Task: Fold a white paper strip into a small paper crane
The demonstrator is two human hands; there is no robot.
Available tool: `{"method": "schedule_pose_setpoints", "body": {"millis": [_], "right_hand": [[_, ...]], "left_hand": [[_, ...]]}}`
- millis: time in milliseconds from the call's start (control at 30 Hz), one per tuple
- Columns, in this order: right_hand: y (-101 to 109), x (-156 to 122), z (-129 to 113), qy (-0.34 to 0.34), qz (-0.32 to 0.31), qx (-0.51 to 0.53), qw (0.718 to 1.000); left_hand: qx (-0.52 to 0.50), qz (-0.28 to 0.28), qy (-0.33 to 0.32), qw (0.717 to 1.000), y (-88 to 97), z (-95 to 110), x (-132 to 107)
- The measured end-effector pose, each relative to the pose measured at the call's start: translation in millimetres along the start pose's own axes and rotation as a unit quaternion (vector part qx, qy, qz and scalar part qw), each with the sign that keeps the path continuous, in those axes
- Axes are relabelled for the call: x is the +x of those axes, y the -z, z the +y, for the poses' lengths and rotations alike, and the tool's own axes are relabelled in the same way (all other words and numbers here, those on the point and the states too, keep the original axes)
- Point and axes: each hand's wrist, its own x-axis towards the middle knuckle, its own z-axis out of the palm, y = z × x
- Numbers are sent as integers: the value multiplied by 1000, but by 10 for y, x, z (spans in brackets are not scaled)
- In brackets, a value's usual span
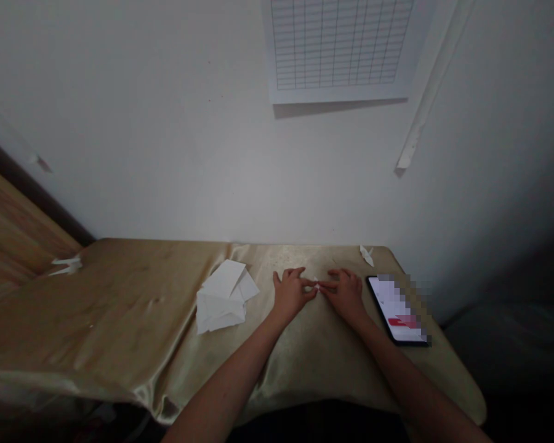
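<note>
I view gold, satiny, creased desk [111, 295]. Left hand [290, 293] and right hand [349, 295], two in all: fingers narrowed, pinching one small white paper piece [317, 287] between them. Near left hand: flat, angular, overlapping sheets [222, 301], several, exact count unclear. Near right hand: one glossy, rectangular phone [394, 314], one pointed paper figure [366, 255].
</note>
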Motion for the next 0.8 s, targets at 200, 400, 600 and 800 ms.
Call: {"method": "schedule_pose_setpoints", "body": {"millis": [200,400,600,800], "right_hand": [[11,-25,-33,-1,-38,-34,999],[35,-35,-70,-11,-64,-62,996],[57,-52,-96,5,-77,-87,993],[14,-65,-64,28,-74,-102,992]], "left_hand": [[38,-9,-10,999,-42,-36,7],[57,-17,-27,998,-60,-59,-9],[66,-27,-27,997,-76,-80,-1],[58,-31,-25,998,-94,-98,18]]}}
